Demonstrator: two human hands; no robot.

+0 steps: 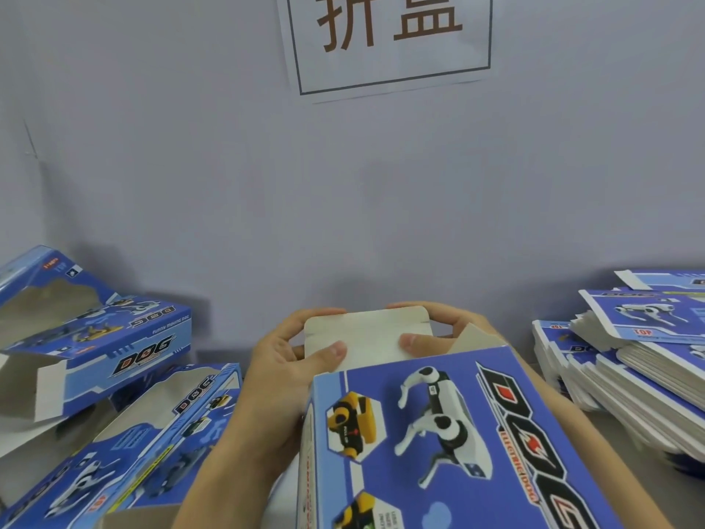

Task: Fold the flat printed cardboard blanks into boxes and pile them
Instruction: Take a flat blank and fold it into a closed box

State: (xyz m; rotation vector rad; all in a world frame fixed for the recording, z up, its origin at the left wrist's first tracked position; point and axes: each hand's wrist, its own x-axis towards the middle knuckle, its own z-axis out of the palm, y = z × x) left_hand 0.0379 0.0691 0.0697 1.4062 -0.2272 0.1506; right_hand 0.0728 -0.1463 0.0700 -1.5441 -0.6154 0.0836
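While both hands work at the far end of the box (438, 433), the step in hand looks like closing its end flap (368, 337). The box lies in front of the person, at about six o'clock from where the wall sign (389, 40) hangs, its printed face up and its open end pointing away toward twelve.

The left hand (290, 376) has its grip on the flap's left edge, thumb on the pale inner side and fingers curled behind the top. The right hand (435, 330) does the same on the right edge, thumb pressed on the flap, fingers wrapped over the far corner. A small side flap (477, 337) stands up loose at about two o'clock from the end flap.

My guess is that the next move calls for tucking that side flap inward first, then bending the end flap down along its crease and sliding its tongue into the box mouth.

Folded boxes (95, 345) lie piled at nine o'clock on the bench (648, 471). Flat blanks (648, 360) sit stacked at three o'clock.
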